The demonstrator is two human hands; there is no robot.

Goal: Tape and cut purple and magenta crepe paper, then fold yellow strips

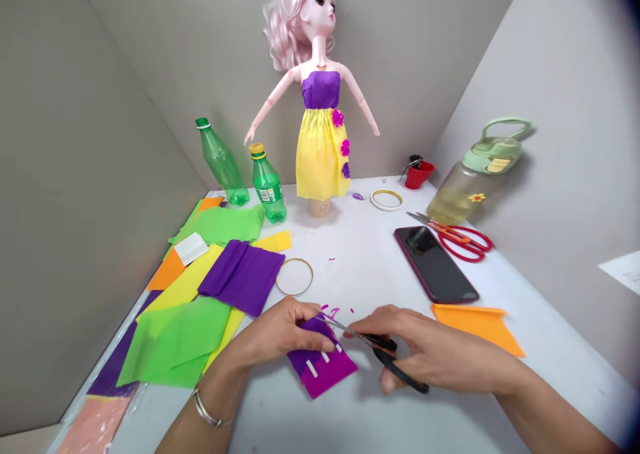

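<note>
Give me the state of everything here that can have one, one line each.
Doll: upright, dressed
Taller green bottle: green cap on
Smaller green bottle: upright, yellow cap on
Water bottle: lid on, handle raised
Smartphone: screen dark
Red-handled scissors: lying down, blades slightly apart
Black-handled scissors: in right hand, blades at paper
Purple-and-magenta paper: pinched in left hand

The hands hold black-handled scissors and purple-and-magenta paper before a pink-haired doll.
</note>
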